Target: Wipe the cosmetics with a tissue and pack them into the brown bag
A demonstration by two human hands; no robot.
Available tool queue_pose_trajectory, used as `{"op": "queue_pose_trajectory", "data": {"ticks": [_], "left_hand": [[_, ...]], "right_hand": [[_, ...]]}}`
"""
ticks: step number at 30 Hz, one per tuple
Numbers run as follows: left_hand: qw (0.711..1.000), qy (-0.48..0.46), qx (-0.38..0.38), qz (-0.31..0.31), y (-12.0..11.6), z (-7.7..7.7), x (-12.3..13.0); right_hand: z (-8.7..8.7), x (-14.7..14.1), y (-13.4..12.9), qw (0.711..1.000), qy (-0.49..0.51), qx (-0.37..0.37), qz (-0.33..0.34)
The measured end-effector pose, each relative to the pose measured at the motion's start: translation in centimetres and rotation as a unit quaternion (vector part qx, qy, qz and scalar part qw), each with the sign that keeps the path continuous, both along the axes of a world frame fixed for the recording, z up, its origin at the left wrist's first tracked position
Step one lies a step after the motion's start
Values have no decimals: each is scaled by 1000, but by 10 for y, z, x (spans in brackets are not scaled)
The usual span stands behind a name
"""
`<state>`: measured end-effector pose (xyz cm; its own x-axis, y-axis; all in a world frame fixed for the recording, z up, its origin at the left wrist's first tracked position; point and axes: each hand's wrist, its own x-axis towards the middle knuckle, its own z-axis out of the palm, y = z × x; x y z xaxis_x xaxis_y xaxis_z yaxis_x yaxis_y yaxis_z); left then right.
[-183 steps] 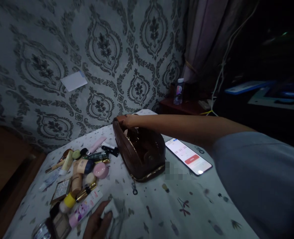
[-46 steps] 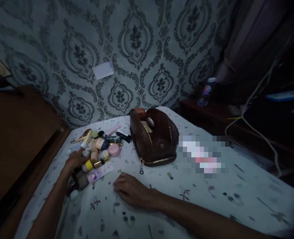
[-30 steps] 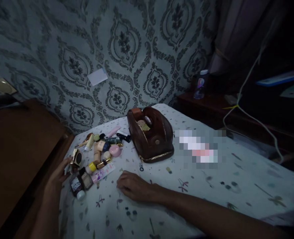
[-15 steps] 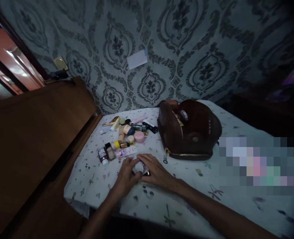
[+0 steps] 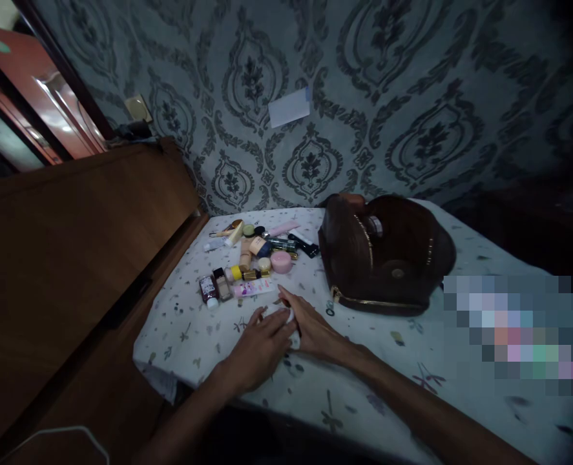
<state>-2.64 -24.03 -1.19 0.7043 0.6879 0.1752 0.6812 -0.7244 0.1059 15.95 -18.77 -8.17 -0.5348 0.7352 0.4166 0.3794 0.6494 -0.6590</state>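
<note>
Both hands meet over the tablecloth, around a small whitish thing (image 5: 294, 338) that they mostly cover; its kind cannot be made out. My left hand (image 5: 261, 347) lies over its top with the fingers bent across it. From the other side, my right hand (image 5: 314, 329) grips it between thumb and fingers. Just beyond my fingertips lies a white and pink squeeze tube (image 5: 253, 289). A nail polish bottle with a black cap (image 5: 223, 285) and a dark red bottle with a white cap (image 5: 208, 292) are left of that tube.
Behind the tube sit a round pink jar (image 5: 281, 262), a yellow-capped container (image 5: 236, 272) and several other cosmetics. A brown leather bag (image 5: 387, 274) stands unzipped at right, a small dark ring (image 5: 330, 309) near it. A wooden panel (image 5: 83, 226) borders the left; patterned wall behind.
My left hand has shifted right and now lies across the held thing, where its clear, dark-edged part showed before. My right hand has turned slightly. The camera view has shifted a little left.
</note>
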Motion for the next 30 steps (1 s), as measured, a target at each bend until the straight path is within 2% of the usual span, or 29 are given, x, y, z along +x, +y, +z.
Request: {"op": "queue_pose_trajectory", "data": {"ticks": [3,8,11,14,18,21,25,30], "left_hand": [[999,-31,-25,-4,13,1,4],[996,-82,-18,18,27,-8,4],[993,-63,-23,97,26,-9,2],[984,-30,-45,170,22,-2,0],[977,22,-65,200,15,10,0],[972,40,-63,221,12,13,2],[971,34,-60,227,11,6,2],[977,-30,-22,211,9,-8,-4]], "right_hand": [[2,0,-1,1000,6,-26,-12],[9,-1,-3,998,5,-61,-26],[13,-2,-4,997,-1,-68,-36],[15,-2,-4,998,-17,-59,-34],[17,-4,-6,998,-45,-28,-21],[19,-6,-8,998,-57,-12,-33],[20,-7,-12,995,-77,9,-64],[18,-10,-15,992,-83,43,-87]]}}
